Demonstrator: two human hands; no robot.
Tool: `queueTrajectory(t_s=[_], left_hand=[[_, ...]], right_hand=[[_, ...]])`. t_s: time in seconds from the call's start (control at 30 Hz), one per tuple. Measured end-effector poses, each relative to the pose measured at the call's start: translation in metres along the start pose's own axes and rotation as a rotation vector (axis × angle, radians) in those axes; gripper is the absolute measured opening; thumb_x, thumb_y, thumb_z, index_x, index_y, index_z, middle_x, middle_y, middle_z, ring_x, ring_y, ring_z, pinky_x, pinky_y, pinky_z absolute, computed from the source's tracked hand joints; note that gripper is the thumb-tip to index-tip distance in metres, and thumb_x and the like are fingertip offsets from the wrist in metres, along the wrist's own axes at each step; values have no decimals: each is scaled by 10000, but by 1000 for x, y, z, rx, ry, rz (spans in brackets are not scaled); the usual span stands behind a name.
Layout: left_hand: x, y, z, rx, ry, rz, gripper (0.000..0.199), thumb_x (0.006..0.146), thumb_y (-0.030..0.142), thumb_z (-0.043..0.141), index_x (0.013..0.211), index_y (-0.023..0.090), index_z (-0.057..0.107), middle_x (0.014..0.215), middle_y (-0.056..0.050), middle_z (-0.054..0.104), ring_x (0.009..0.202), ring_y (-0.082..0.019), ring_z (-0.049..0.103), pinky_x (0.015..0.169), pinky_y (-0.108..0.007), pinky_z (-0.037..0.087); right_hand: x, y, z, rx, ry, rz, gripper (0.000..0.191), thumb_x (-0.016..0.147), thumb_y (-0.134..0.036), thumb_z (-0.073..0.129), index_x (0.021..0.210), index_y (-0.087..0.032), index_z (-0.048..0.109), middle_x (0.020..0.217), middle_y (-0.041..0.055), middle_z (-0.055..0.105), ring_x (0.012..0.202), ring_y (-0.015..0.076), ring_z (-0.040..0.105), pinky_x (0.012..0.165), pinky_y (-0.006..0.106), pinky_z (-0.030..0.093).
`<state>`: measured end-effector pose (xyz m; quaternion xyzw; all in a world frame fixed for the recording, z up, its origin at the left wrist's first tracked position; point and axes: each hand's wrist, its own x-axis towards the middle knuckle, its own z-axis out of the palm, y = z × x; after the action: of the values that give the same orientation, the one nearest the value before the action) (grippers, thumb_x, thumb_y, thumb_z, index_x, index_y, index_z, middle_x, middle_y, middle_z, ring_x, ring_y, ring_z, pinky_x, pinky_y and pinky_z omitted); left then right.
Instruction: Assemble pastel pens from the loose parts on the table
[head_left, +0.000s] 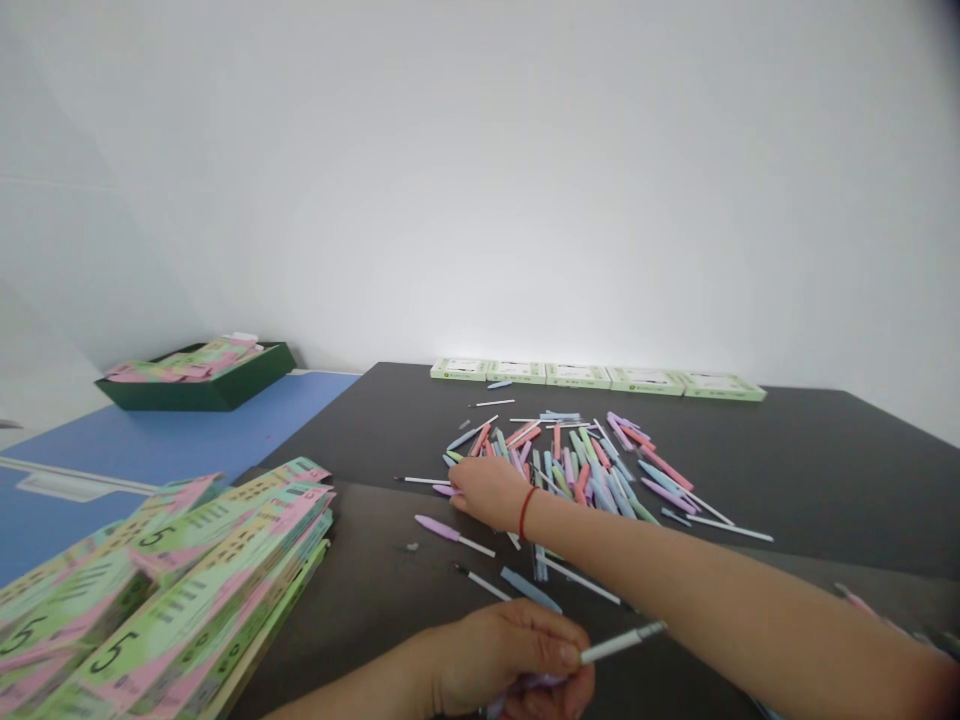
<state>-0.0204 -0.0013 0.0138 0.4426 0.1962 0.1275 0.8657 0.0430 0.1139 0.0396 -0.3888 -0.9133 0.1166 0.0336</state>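
Note:
My left hand (517,655) is closed near the table's front edge, gripping a white pen refill (622,642) that points right; something purple shows beneath its fingers. My right hand (487,490), with a red string at the wrist, reaches to the left side of the pile of pastel pen parts (581,470). Its fingers are bent down at a purple piece (446,490), and what they hold is hidden. Just in front of it lie a purple pen barrel with a white refill (442,528), a loose refill (484,583) and a blue barrel (531,590).
Several flat green boxes (577,376) line the back of the dark table (337,430). Stacked printed cartons (180,590) fill the front left. A dark green tray (225,390) with pink-green packets stands on a blue surface (300,400) at the left.

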Motion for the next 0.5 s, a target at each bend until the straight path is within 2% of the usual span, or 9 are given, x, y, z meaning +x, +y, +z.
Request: queueTrajectory(t_s=[0.13,0.23,0.37,0.5], left_hand=[[0,-1,-2,-8,2,20,243,817,342,516,686,138,526,425,75,281,315,-68,206,301,-214,130],[1,-1,-2,-12,11,25,246,813,353,525,693,138,525,434,73,300,317,-63,213,304,-214,122],[2,-2,-2,-27,-6,35,237,806,347,528,691,140,519,445,75,306,318,-58,209,306,-212,105],[4,0,-1,-29,6,43,236,820,343,510,688,147,506,443,81,306,320,-56,194,304,-204,114]], right_hand=[[9,-1,1,1,-10,69,242,893,-319,551,1057,-145,588,1066,59,615,921,197,605,805,413,491],[-7,13,-11,62,61,123,152,862,-253,555,914,-125,620,903,69,654,843,207,610,755,366,470],[-59,39,-37,209,163,193,80,789,-167,504,751,-151,572,657,21,603,606,147,545,560,253,395],[-136,53,-46,410,225,269,169,860,-212,353,734,-195,464,527,-62,427,432,88,375,413,201,293]])
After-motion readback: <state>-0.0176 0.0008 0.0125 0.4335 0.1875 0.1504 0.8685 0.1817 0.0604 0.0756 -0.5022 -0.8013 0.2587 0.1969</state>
